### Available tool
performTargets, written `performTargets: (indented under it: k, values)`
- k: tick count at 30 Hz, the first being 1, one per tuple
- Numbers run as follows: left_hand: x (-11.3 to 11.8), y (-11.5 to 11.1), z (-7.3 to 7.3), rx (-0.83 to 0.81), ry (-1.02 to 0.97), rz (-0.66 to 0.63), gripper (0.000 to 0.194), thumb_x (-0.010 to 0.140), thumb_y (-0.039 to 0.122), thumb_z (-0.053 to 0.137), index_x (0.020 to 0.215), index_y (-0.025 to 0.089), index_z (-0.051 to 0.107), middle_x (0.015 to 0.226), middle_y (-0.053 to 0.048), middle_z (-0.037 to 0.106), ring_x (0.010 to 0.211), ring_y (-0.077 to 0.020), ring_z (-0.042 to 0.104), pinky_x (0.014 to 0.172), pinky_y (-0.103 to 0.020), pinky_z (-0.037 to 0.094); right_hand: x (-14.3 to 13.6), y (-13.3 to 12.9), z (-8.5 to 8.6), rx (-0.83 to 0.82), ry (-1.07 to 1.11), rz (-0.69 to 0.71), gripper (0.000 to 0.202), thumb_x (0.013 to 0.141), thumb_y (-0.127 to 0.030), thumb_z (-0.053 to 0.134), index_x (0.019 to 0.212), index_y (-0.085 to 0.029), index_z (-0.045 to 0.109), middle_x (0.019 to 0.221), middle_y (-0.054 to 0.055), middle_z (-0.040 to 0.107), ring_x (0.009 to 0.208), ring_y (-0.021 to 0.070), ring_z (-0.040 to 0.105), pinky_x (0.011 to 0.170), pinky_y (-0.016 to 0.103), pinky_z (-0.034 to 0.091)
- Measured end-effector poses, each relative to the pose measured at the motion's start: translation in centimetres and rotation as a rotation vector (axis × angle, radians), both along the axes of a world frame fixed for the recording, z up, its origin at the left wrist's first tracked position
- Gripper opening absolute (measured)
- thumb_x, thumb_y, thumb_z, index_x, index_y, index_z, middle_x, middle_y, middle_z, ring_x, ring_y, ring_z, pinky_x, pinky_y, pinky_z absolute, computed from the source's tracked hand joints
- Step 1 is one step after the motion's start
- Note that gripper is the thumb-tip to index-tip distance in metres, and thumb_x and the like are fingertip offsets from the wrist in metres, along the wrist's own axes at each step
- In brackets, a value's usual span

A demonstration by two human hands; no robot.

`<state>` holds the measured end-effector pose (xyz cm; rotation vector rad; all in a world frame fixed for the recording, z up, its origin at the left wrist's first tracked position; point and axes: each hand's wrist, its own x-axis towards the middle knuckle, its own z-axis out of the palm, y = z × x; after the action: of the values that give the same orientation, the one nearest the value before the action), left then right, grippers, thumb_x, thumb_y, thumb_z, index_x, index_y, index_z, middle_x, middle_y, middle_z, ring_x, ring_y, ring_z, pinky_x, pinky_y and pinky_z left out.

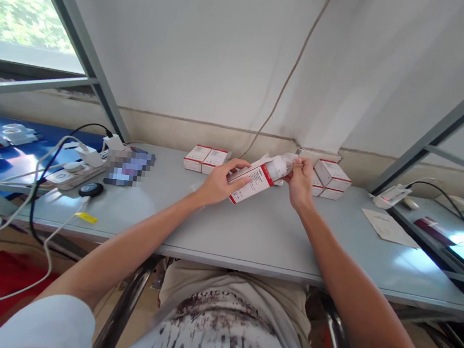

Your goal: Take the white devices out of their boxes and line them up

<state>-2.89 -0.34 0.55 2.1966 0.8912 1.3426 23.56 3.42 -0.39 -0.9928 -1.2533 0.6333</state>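
My left hand [221, 183] is wrapped round a white and red printed carton [254, 183], held tilted above the grey table. From the carton's right end sticks out a white rounded item [277, 167] in a clear plastic bag [289, 159]; its exact kind I cannot make out. The fingers of my right hand [300, 180] pinch the bag at that end. Behind my left hand lie two small white and red boxes [206, 159]. Beyond my right hand sits a stack of similar boxes [332, 177], partly hidden by the hand.
On the left are a blurred-out phone [130, 168], a power strip [75, 173] with cables and a round black device [91, 189]. A paper sheet [389, 227] and a white plug-in unit [391, 196] lie to the right. Metal frame posts [79, 45] flank the table [245, 237].
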Motion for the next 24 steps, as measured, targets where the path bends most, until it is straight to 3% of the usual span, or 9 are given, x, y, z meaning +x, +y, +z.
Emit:
performTargets:
  k: [2,6,8,11,13,16,18,21,24]
  values:
    - [0.1,0.0,0.0,-0.007,-0.032,0.010,0.035,0.100,0.048,0.071,0.128,0.027,0.071,0.124,-0.005,0.077,0.102,-0.0203,0.070,0.085,-0.034,0.057,-0.3,-0.4,0.4,-0.016,0.073,0.064,0.071,0.091,-0.095,0.041,0.111,-0.029,0.057,0.105,0.007,0.073,0.093,0.0248,0.074,0.076,0.041,0.063]
    - [0.3,0.2,0.0,-0.054,-0.092,0.052,0.032,0.103,0.048,0.067,0.125,0.025,0.071,0.123,-0.007,0.077,0.098,-0.0199,0.072,0.079,-0.032,0.058,-1.4,-1.4,0.9,-0.022,0.007,0.206,0.065,0.079,-0.081,0.078,0.111,-0.027,0.063,0.102,0.006,0.077,0.091,0.0250,0.076,0.083,0.042,0.065]
    - [0.3,0.3,0.0,-0.054,-0.123,0.075,0.033,0.105,0.050,0.063,0.125,0.025,0.069,0.128,-0.008,0.075,0.100,-0.0200,0.073,0.079,-0.033,0.059,-1.8,-1.5,0.7,-0.037,0.012,0.203,0.062,0.075,-0.074,0.086,0.105,-0.026,0.063,0.098,0.005,0.077,0.087,0.0251,0.075,0.079,0.043,0.066]
    - [0.3,0.2,-0.2,0.069,-0.127,0.064,0.039,0.102,0.050,0.067,0.132,0.025,0.062,0.140,-0.010,0.069,0.121,-0.0240,0.070,0.098,-0.038,0.059,-1.8,-1.1,0.4,-0.065,0.117,0.113,0.061,0.075,-0.075,0.085,0.099,-0.027,0.056,0.095,0.004,0.076,0.087,0.0247,0.075,0.076,0.041,0.066]
    - [0.2,0.1,-0.2,0.185,-0.044,0.029,0.057,0.094,0.049,0.079,0.141,0.026,0.056,0.146,-0.012,0.065,0.134,-0.0280,0.064,0.112,-0.045,0.053,-1.6,-0.7,0.2,-0.084,0.186,0.082,0.061,0.076,-0.075,0.084,0.100,-0.027,0.053,0.095,0.004,0.075,0.089,0.0236,0.075,0.076,0.040,0.066]
    - [-0.3,0.1,-0.3,0.287,0.099,0.035,0.070,0.089,0.043,0.084,0.149,0.028,0.051,0.148,-0.013,0.064,0.138,-0.0314,0.062,0.118,-0.050,0.049,-0.9,-0.1,0.0,-0.083,0.258,0.036,0.060,0.079,-0.073,0.082,0.100,-0.027,0.052,0.096,0.003,0.072,0.092,0.0220,0.074,0.077,0.038,0.066]
    - [-0.9,0.5,-0.1,0.320,0.120,0.102,0.065,0.090,0.041,0.082,0.147,0.028,0.053,0.145,-0.012,0.066,0.135,-0.0321,0.064,0.117,-0.051,0.049,-0.2,0.3,-0.1,-0.030,0.324,-0.094,0.059,0.080,-0.073,0.080,0.104,-0.027,0.051,0.101,0.003,0.071,0.096,0.0222,0.073,0.077,0.038,0.067]
    - [-2.3,1.6,0.2,0.338,0.025,0.302,0.062,0.088,0.042,0.082,0.141,0.027,0.055,0.141,-0.012,0.068,0.130,-0.0323,0.065,0.115,-0.049,0.051,1.1,1.2,-0.4,0.051,0.435,-0.312,0.060,0.084,-0.074,0.076,0.115,-0.030,0.048,0.113,0.005,0.069,0.103,0.0232,0.073,0.077,0.040,0.070]
    - [-4.0,3.3,0.5,0.256,-0.168,0.558,0.059,0.091,0.043,0.079,0.142,0.027,0.052,0.142,-0.012,0.066,0.129,-0.0302,0.065,0.111,-0.045,0.053,1.8,2.0,-1.1,0.045,0.439,-0.360,0.058,0.088,-0.074,0.070,0.119,-0.031,0.046,0.118,0.005,0.068,0.103,0.0230,0.074,0.075,0.042,0.071]
